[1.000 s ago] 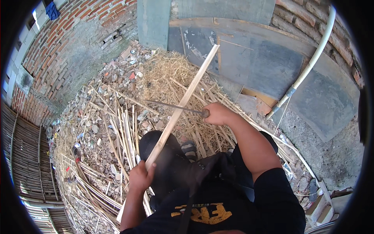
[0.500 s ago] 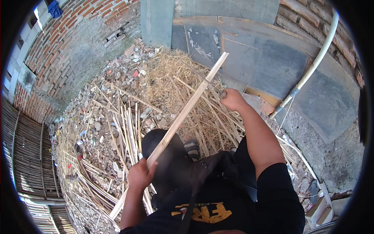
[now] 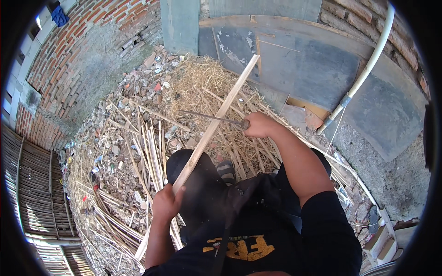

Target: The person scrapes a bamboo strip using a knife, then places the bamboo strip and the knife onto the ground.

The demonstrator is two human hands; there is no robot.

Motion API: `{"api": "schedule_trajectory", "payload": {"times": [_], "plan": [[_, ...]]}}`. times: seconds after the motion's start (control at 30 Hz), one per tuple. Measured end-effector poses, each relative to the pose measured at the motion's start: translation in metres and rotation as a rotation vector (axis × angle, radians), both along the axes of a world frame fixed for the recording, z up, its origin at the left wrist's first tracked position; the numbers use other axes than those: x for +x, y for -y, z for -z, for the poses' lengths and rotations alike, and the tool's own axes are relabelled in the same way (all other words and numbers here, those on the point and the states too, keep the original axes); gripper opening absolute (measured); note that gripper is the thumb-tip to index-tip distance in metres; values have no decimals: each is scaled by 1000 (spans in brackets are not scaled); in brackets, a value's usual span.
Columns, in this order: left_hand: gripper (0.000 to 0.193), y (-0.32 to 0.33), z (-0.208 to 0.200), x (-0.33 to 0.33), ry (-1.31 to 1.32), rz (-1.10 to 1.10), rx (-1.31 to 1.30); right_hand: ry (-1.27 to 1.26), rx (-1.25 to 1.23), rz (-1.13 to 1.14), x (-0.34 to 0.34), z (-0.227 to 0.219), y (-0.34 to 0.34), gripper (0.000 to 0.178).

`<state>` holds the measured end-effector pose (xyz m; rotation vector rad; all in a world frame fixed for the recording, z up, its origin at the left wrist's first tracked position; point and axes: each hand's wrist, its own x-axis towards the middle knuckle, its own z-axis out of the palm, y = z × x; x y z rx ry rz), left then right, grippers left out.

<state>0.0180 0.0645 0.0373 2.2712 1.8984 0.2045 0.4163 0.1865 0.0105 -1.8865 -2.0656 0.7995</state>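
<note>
My left hand is closed round the lower part of a long, pale bamboo strip. The strip slants up and away to the right, passing over my left knee, and its lower end comes out below the hand by my forearm. In my right hand is the handle of a long, thin-bladed knife. Its blade points left and crosses the strip above the middle. Whether the edge touches the strip or bites into it, I cannot tell.
Several split strips lie by my left knee on rubble. A heap of straw-like shavings lies ahead. Grey panels lean at the back, a pale pipe at the right. A brick wall and slatted fence stand left.
My right hand has moved left and slightly nearer with the knife, whose blade now lies plainly across the strip. The strip's far end has shifted a little left. My left hand keeps its grip.
</note>
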Motion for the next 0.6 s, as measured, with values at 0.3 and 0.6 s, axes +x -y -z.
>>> {"api": "schedule_trajectory", "payload": {"times": [0.3,0.6], "plan": [[46,5,10,-3,27,-11,34,70,111,-66,-41,-40,29,26],[45,1,7,-3,48,61,83,-34,-8,24,0,0,-7,25]]}}
